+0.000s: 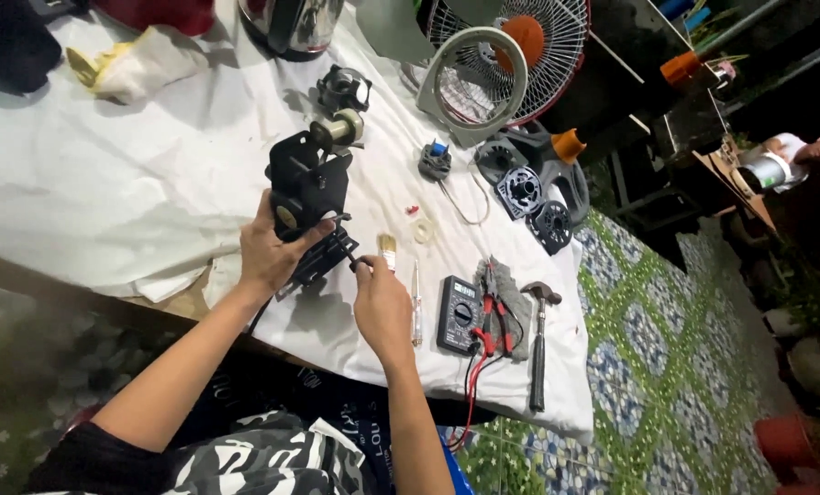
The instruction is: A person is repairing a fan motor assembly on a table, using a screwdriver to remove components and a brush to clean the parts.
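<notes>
Two hands work over a counter draped in white cloth. Largest nearby is a black winding machine, standing near the front edge with its long axis running away from the person; the left hand clasps its base. Just to its right, the right hand pinches the small crank handle. A multimeter, hammer and brush lie further right.

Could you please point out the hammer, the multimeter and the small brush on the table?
hammer [538,353]: head view, on the middle of its dark handle.
multimeter [459,314]: head view, on its dial.
small brush [387,246]: head view, on its pale bristles.
</notes>
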